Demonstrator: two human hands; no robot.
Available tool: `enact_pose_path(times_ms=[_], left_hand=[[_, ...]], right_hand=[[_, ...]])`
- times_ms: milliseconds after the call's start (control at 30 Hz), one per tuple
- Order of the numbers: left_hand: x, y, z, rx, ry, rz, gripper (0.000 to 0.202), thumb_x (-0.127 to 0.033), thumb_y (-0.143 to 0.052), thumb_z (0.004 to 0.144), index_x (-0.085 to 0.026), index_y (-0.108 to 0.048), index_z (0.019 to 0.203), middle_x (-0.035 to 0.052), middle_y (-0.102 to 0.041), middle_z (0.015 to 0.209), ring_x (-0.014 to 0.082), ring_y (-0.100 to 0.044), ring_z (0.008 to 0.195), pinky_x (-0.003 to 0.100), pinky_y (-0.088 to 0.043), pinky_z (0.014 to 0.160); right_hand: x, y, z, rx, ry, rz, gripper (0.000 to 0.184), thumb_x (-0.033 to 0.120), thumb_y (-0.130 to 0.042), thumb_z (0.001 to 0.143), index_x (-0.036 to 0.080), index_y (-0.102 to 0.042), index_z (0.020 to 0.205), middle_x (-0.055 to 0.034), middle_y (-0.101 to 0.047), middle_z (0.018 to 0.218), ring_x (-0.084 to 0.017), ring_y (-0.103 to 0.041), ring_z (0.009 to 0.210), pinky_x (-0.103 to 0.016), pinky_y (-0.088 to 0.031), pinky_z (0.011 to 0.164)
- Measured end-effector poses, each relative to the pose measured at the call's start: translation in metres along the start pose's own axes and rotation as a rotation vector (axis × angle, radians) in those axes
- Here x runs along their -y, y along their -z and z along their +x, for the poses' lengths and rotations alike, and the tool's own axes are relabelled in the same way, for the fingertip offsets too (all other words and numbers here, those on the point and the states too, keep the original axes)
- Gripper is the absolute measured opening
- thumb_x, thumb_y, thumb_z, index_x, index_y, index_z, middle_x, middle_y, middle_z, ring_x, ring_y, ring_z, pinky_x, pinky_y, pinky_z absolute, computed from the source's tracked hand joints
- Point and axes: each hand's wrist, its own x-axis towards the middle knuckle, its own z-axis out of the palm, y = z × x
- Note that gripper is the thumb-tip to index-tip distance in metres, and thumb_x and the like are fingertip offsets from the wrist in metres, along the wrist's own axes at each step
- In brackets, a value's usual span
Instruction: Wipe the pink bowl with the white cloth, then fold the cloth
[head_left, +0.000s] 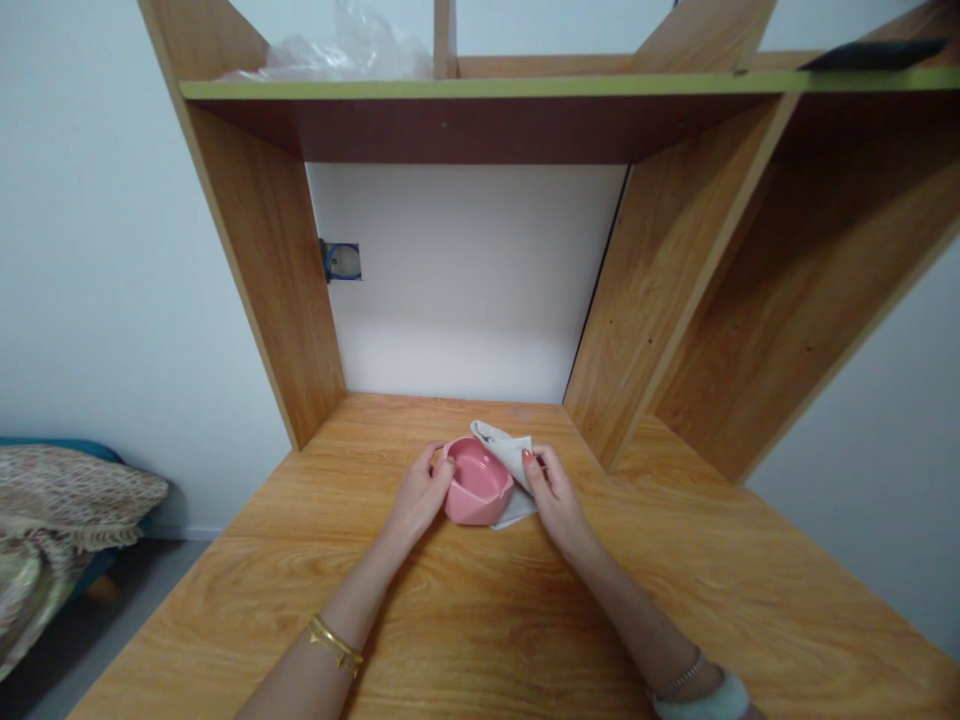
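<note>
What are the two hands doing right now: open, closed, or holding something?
Left hand: closed on the pink bowl at its rim.
Right hand: holding the white cloth against the bowl.

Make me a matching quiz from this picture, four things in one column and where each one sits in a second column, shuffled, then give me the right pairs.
Things
1. pink bowl
2. grey cloth
3. clear plastic bag
4. black flat object

Places
A. right end of the top shelf
B. at the bowl's right side, held by the right hand
C. left end of the top shelf
D. on the wooden desk, gripped at its left rim by the left hand

Pairs: 1-D, 2-B, 3-C, 4-A
</note>
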Motion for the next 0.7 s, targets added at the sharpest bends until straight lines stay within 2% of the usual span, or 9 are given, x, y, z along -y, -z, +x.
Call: enact_pose_path(times_ms=[167,233,300,367,467,533,633,700], left_hand=[[-0.009,-0.002,-0.005,0.005,0.002,0.113,0.032,-0.028,-0.046,0.076,-0.020,-0.056,0.106,0.0031,-0.066,0.082,0.0176,-0.060,0.074,0.028,-0.043,0.069],[-0.010,-0.004,-0.006,-0.002,0.003,0.160,0.032,-0.029,-0.048,0.076,-0.021,-0.055,0.106,0.0030,-0.065,0.083,0.0184,-0.060,0.076,0.029,-0.043,0.072],[-0.011,-0.005,-0.007,-0.014,0.010,0.175,0.032,-0.031,-0.049,0.076,-0.021,-0.053,0.107,0.0031,-0.065,0.083,0.0191,-0.060,0.078,0.031,-0.043,0.074],[-0.012,-0.006,-0.009,-0.025,0.006,0.167,0.034,-0.033,-0.050,0.076,-0.021,-0.051,0.108,0.0039,-0.065,0.087,0.0199,-0.060,0.082,0.032,-0.042,0.077],[-0.016,-0.010,-0.013,-0.022,-0.046,0.135,0.035,-0.035,-0.050,0.077,-0.021,-0.050,0.109,0.0062,-0.063,0.100,0.0207,-0.057,0.093,0.034,-0.040,0.084],[-0.019,-0.012,-0.016,0.000,-0.100,0.113,0.037,-0.035,-0.050,0.077,-0.020,-0.050,0.111,0.0071,-0.060,0.109,0.0209,-0.054,0.100,0.035,-0.038,0.089],[-0.024,-0.015,-0.020,0.044,-0.155,0.126,0.044,-0.038,-0.053,0.076,-0.021,-0.050,0.116,0.0076,-0.055,0.117,0.0226,-0.050,0.107,0.035,-0.035,0.094],[-0.027,-0.016,-0.023,0.078,-0.179,0.154,0.049,-0.042,-0.053,0.076,-0.021,-0.048,0.120,0.0080,-0.053,0.119,0.0239,-0.048,0.108,0.036,-0.034,0.094]], right_hand=[[0.003,-0.001,0.001,0.067,0.062,-0.013,0.032,0.043,-0.037,0.084,0.021,-0.054,0.070,-0.0048,-0.050,0.087,-0.018,-0.049,0.089,-0.028,-0.041,0.076],[-0.001,-0.002,0.001,0.080,0.053,-0.032,0.031,0.041,-0.037,0.084,0.020,-0.056,0.070,-0.0051,-0.050,0.087,-0.017,-0.050,0.085,-0.028,-0.042,0.074],[-0.009,-0.004,0.000,0.055,0.009,-0.073,0.023,0.039,-0.043,0.081,0.020,-0.056,0.083,-0.0047,-0.050,0.087,-0.015,-0.050,0.072,-0.028,-0.044,0.065],[-0.018,-0.006,0.000,-0.002,-0.050,-0.114,0.033,0.038,-0.053,0.074,0.019,-0.051,0.100,-0.0051,-0.050,0.091,-0.013,-0.049,0.063,-0.028,-0.045,0.059],[-0.029,-0.009,0.000,-0.051,-0.078,-0.171,0.056,0.036,-0.063,0.063,0.019,-0.044,0.113,-0.0075,-0.050,0.099,-0.018,-0.052,0.080,-0.033,-0.046,0.071],[-0.034,-0.010,0.000,-0.037,-0.101,-0.190,0.066,0.035,-0.065,0.059,0.019,-0.040,0.118,-0.0084,-0.052,0.104,-0.021,-0.053,0.090,-0.037,-0.044,0.080],[-0.038,-0.010,0.000,0.037,-0.184,-0.196,0.074,0.033,-0.065,0.058,0.017,-0.035,0.124,-0.0100,-0.055,0.107,-0.022,-0.055,0.092,-0.039,-0.044,0.082],[-0.041,-0.009,-0.001,0.080,-0.238,-0.204,0.073,0.031,-0.064,0.059,0.015,-0.036,0.124,-0.0113,-0.058,0.105,-0.023,-0.057,0.091,-0.039,-0.045,0.080]])
